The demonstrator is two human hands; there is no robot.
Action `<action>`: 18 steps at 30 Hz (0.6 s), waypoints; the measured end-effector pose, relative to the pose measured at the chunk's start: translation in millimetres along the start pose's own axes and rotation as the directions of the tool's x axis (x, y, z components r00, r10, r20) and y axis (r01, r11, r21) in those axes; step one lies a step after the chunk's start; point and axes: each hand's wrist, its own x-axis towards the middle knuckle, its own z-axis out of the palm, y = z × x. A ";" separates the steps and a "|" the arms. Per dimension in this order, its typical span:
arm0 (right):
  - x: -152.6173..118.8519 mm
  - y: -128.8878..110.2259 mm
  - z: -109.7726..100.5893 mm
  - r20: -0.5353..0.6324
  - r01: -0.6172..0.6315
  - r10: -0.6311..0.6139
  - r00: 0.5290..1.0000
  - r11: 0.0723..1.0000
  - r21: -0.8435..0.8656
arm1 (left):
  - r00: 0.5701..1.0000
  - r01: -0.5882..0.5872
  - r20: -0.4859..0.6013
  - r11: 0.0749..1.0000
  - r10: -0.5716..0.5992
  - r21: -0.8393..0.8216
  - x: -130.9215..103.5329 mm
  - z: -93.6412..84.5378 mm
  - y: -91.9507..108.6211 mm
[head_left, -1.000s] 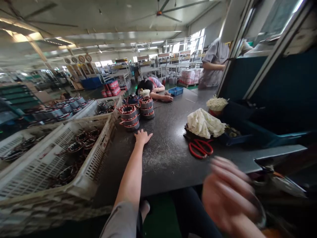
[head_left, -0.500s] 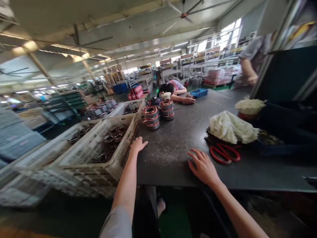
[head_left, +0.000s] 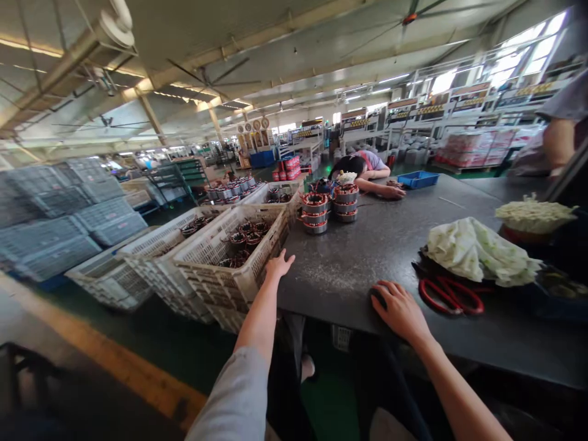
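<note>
On the bench (head_left: pixel 349 269), your left hand (head_left: pixel 279 266) lies spread beside the crate (head_left: pixel 215 275); your right hand (head_left: pixel 399 308) rests flat, holding nothing. Stacked stators (head_left: pixel 327 209) at twelve o'clock stand untouched.

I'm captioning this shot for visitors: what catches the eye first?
Two bare hands lie flat on the dark worktable: the left hand at its edge beside a white crate of copper-wound stators, the right hand near red-handled scissors. Farther back, stacked stators stand before a person slumped on the table.
</note>
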 end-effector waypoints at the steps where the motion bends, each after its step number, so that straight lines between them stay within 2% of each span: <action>1: -0.1 0.9 0.9 0.000 0.007 -0.007 1.000 1.000 -0.004 | 1.000 0.002 -0.010 1.000 -0.002 -0.002 -2.7 0.8 -1.2; 9: -1.3 2.2 5.5 0.004 0.020 -0.020 1.000 1.000 -0.019 | 0.999 0.020 -0.032 1.000 -0.020 -0.006 -24.9 6.2 -8.7; 14: -1.0 12.8 10.3 -0.001 0.032 -0.032 0.999 0.999 -0.030 | 0.999 0.030 -0.017 1.000 -0.030 -0.010 -30.2 7.7 -11.6; 16: 0.3 6.2 2.2 -0.040 0.052 -0.051 0.998 0.999 0.016 | 0.999 0.029 -0.019 0.999 -0.030 -0.013 -30.3 8.0 -11.6; 18: -0.9 -20.5 -13.1 -0.096 0.085 -0.066 0.993 0.975 0.205 | 0.999 0.029 -0.023 0.999 -0.029 -0.017 -30.6 7.7 -11.5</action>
